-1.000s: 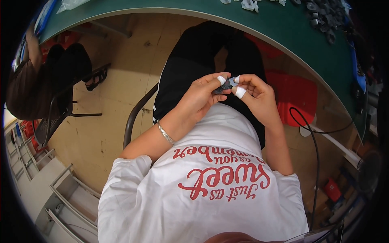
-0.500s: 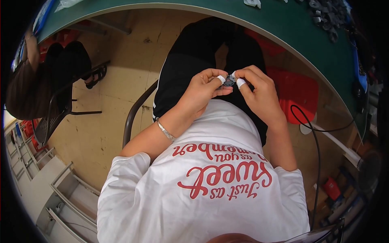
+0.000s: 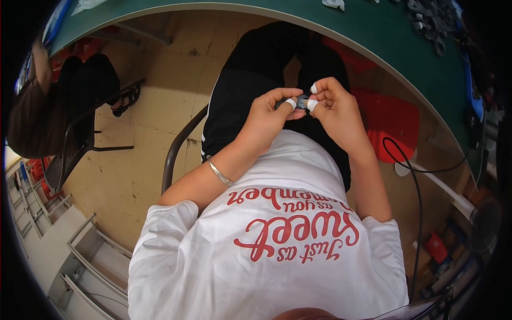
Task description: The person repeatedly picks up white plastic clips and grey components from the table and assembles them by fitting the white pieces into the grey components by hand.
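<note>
Over my lap, my left hand (image 3: 269, 113) pinches a small dark grey part (image 3: 302, 101) between thumb and fingers; it looks like plastic, and its exact kind is too small to make out. White tape wraps the left thumb. From the other side my right hand (image 3: 337, 109) comes up against the part, its taped thumb pressing on the near edge. The taped right index finger is lifted off, a little above and apart from the part. Much of the part is hidden behind fingertips.
A green table (image 3: 368, 26) curves across the top, with a pile of small dark grey parts (image 3: 426, 21) at its right. A red stool (image 3: 386, 122) and a black cable (image 3: 418, 213) lie to the right. At left, a person (image 3: 42, 112) sits on a chair.
My right index finger has lifted away from the part, while the right thumb has moved left onto it. The left hand keeps its hold with hardly any motion.
</note>
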The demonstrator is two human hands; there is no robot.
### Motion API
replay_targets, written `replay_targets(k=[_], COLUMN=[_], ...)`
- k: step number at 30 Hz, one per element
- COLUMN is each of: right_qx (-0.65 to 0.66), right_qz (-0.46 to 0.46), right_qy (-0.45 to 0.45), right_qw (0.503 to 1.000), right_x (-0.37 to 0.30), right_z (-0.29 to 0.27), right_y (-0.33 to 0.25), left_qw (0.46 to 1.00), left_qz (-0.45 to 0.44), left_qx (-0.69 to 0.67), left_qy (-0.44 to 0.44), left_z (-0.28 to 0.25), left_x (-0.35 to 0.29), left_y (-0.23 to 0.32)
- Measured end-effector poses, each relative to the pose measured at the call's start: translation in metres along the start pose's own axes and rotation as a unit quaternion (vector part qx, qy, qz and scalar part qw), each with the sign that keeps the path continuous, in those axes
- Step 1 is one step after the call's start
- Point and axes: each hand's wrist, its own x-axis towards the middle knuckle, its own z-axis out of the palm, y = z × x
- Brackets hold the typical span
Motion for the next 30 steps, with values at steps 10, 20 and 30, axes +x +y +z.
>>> replay_targets(k=[10,20,30], right_qx=[0.064,0.191,-0.112], right_qz=[0.096,0.107,-0.053], right_qy=[-0.033,-0.077,-0.008], right_qw=[0.993,0.973,0.992], right_x=[-0.001,-0.002,-0.018], right_z=[0.009,0.002,0.017], right_y=[0.029,0.028,0.028], left_qw=[1.000,0.998,0.994], left_qz=[-0.020,-0.044,-0.007], left_qx=[-0.020,-0.020,0.105], left_qy=[0.000,-0.030,-0.028], left_z=[-0.008,-0.008,-0.004], left_x=[0.002,0.002,0.000], left_y=[-0.003,-0.005,-0.014])
